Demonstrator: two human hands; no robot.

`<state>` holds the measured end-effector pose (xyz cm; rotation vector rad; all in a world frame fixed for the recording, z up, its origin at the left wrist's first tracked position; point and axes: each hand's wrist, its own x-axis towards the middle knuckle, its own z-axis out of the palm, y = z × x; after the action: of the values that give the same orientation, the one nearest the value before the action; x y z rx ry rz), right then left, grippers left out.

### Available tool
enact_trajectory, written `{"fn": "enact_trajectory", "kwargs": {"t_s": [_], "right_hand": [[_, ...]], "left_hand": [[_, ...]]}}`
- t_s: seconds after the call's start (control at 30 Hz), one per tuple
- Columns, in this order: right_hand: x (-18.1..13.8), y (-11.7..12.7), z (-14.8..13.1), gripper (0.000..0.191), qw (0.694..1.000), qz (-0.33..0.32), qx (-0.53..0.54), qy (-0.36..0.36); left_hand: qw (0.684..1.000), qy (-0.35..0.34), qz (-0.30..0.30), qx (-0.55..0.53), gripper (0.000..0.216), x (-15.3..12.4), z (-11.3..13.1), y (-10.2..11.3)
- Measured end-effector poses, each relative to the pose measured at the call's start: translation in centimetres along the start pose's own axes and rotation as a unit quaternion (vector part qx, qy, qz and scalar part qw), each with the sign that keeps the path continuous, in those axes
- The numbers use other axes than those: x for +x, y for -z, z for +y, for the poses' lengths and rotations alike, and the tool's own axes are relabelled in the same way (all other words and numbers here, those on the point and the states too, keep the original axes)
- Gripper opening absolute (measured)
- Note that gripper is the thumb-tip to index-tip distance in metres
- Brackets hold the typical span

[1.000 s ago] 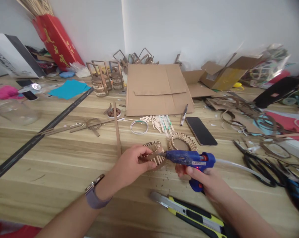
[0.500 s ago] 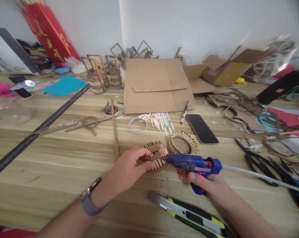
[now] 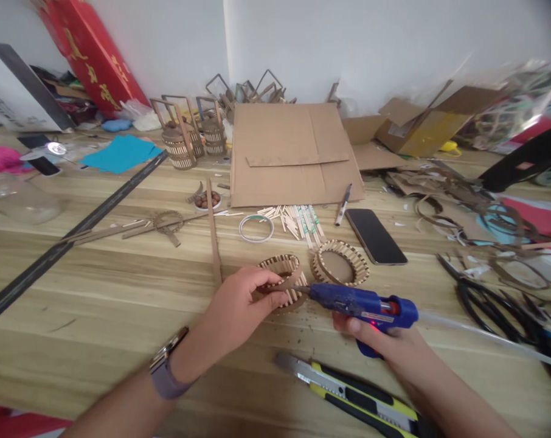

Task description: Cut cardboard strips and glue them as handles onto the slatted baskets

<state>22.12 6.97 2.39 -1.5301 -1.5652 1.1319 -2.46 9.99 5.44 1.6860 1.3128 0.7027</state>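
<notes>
my left hand [image 3: 242,307] pinches a brown strip [image 3: 288,283]. my right hand [image 3: 382,337] grips the glue gun [image 3: 348,301], aimed left at it, roughly paralleling the worktop's near edge [image 3: 33,398].

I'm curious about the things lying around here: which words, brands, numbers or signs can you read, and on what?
None can be read for sure.
Red box: gold characters, too blurred.
White box: dark lettering, too blurred.
Blue glue gun: printed label, too small.
Black object at far right: small red patch, any wording too small.
</notes>
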Motion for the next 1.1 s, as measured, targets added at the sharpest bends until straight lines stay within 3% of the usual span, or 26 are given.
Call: {"fn": "enact_trajectory", "kwargs": {"t_s": [0.27,0.53,0.9,1.1], "right_hand": [[-0.1,-0.2,-0.4,0.044,0.999,0.031,0.019,0.017],[0.5,0.1,1.0,0.035,0.996,-0.013,-0.015,0.085],[-0.3,-0.2,0.0,0.031,0.998,0.050,-0.040,0.027],[-0.2,0.1,0.0,0.030,0.997,0.024,-0.060,0.046]], "left_hand": [[1.000,-0.016,0.002,0.008,0.010,-0.1,0.0,-0.2],[0.999,-0.030,0.003,0.022,0.007,-0.1,0.1,-0.2],[0.999,-0.042,0.007,0.024,0.008,-0.2,-0.1,-0.3],[0.999,-0.029,0.008,0.029,0.009,-0.2,0.3,-0.2]]}}
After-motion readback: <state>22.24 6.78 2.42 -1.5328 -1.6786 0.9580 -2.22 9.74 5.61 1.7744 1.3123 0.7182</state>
